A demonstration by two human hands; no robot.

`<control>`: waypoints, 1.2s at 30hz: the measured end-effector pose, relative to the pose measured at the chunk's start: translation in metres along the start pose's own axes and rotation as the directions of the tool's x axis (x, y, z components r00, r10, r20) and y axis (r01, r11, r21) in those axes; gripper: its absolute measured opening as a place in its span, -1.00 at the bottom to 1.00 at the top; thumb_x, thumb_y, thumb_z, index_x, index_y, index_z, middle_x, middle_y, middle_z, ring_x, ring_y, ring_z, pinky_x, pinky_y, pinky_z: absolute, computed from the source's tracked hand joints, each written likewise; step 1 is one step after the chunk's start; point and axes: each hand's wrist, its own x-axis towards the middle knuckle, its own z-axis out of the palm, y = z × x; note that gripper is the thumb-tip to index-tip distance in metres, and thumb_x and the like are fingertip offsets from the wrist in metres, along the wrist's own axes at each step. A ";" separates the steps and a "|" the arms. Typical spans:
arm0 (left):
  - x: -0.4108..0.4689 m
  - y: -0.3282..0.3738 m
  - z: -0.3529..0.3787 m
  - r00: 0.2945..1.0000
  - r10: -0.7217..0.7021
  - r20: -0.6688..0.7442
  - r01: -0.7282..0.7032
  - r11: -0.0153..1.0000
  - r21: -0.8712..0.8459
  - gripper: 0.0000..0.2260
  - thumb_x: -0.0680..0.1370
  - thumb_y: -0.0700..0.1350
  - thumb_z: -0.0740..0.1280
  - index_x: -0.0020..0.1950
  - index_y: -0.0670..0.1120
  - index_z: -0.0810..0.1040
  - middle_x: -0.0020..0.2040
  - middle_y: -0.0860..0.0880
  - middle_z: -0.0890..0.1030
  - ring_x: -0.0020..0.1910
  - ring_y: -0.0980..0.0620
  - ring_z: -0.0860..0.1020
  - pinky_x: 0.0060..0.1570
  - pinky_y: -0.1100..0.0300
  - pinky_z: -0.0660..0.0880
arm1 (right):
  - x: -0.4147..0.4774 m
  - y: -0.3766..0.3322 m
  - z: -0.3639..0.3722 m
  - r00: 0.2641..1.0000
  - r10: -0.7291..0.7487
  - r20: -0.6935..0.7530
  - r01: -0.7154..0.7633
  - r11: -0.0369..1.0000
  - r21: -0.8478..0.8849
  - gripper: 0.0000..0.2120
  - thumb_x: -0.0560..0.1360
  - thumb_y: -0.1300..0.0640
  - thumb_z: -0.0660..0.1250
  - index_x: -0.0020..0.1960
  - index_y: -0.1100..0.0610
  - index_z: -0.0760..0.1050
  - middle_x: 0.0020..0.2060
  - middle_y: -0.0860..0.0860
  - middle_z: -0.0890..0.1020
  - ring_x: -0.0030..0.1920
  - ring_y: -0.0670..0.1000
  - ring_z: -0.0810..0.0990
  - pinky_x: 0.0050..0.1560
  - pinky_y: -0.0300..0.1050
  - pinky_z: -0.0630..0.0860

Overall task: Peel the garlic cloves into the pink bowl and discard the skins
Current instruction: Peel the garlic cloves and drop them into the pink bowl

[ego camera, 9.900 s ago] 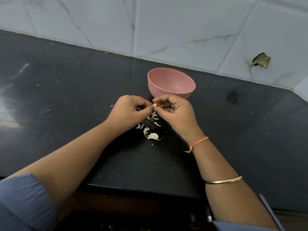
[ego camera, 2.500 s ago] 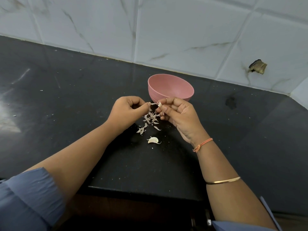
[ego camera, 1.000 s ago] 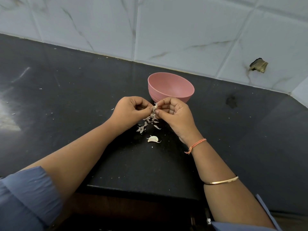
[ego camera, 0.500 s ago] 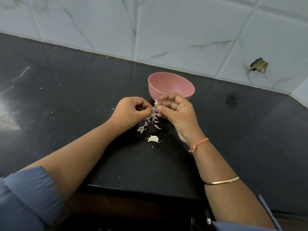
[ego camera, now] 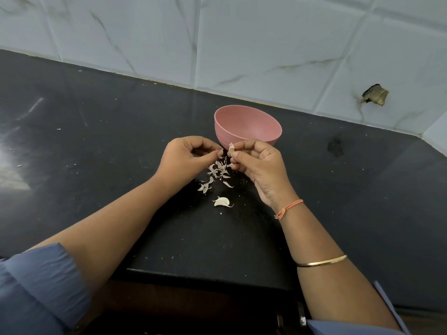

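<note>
I see the garlic clove pinched between the thumb and forefinger of the right hand, held above the counter, with the pink bowl just behind it at 1 o'clock. At the clove's 9 o'clock the left hand is curled, thumb and fingertips together. Whether they grip a scrap I cannot tell. Loose skins lie on the black counter at 6 o'clock, and a second clove lies beyond them, nearer me.

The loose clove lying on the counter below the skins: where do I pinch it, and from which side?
Best pinch the clove across its plump middle, from straight above: it lies flat on the counter, and its thin tail offers little hold.
</note>
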 end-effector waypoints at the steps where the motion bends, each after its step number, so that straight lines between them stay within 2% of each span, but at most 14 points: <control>1: -0.001 0.001 0.000 1.000 0.007 0.011 -0.006 1.000 -0.014 -0.90 0.44 -0.15 0.45 -0.17 0.06 0.65 -0.30 0.19 0.66 -0.28 0.23 0.61 -0.19 0.37 0.54 | 0.000 0.001 0.000 1.000 -0.007 0.000 0.007 0.999 -0.032 -0.89 0.44 0.41 0.34 -0.12 0.23 0.55 -0.27 0.10 0.63 -0.33 -0.09 0.59 -0.23 -0.26 0.56; 6: -0.004 0.007 0.001 0.999 0.011 0.039 -0.008 0.998 -0.061 -0.93 0.46 -0.20 0.43 -0.10 -0.05 0.66 -0.27 0.09 0.65 -0.33 0.27 0.59 -0.27 0.46 0.47 | 0.000 0.003 0.002 0.999 -0.043 0.009 0.044 0.990 -0.130 -0.90 0.44 0.40 0.35 -0.13 0.24 0.55 -0.29 0.04 0.61 -0.31 -0.15 0.60 -0.27 -0.30 0.55; 12: -0.004 0.008 0.001 0.999 0.010 0.047 -0.008 0.999 -0.043 -0.92 0.46 -0.21 0.42 -0.09 -0.07 0.65 -0.29 0.11 0.63 -0.36 0.31 0.56 -0.30 0.48 0.43 | 0.001 0.004 0.002 0.996 -0.082 0.027 0.086 0.982 -0.171 -0.86 0.43 0.42 0.35 -0.14 0.21 0.54 -0.27 0.00 0.62 -0.27 -0.15 0.61 -0.24 -0.29 0.57; 24: -0.003 0.003 0.001 0.999 0.000 0.033 -0.001 1.000 0.027 -0.87 0.46 -0.22 0.42 -0.23 0.01 0.64 -0.29 0.12 0.64 -0.37 0.29 0.56 -0.29 0.44 0.47 | 0.000 0.007 0.002 0.987 -0.149 0.055 0.159 0.931 -0.328 -0.86 0.42 0.39 0.38 -0.17 0.16 0.57 -0.26 0.01 0.64 -0.24 -0.11 0.62 -0.12 -0.17 0.62; 29: -0.003 0.004 0.002 1.000 0.001 0.006 -0.001 0.998 0.059 -0.84 0.45 -0.23 0.41 -0.26 0.03 0.62 -0.32 0.11 0.64 -0.35 0.24 0.57 -0.28 0.42 0.50 | 0.000 0.006 0.003 0.991 -0.125 0.056 0.136 0.951 -0.277 -0.85 0.42 0.39 0.37 -0.12 0.17 0.55 -0.25 0.03 0.63 -0.25 -0.11 0.62 -0.16 -0.18 0.62; 36: -0.001 0.001 0.001 0.998 -0.061 -0.024 0.063 0.994 0.089 -0.92 0.45 -0.15 0.42 -0.23 -0.01 0.65 -0.31 0.05 0.66 -0.29 0.11 0.61 -0.23 0.34 0.53 | 0.001 0.003 0.001 0.996 -0.089 0.007 0.089 0.993 -0.080 -0.82 0.45 0.40 0.34 0.00 0.19 0.53 -0.19 0.07 0.62 -0.25 -0.13 0.61 -0.18 -0.25 0.59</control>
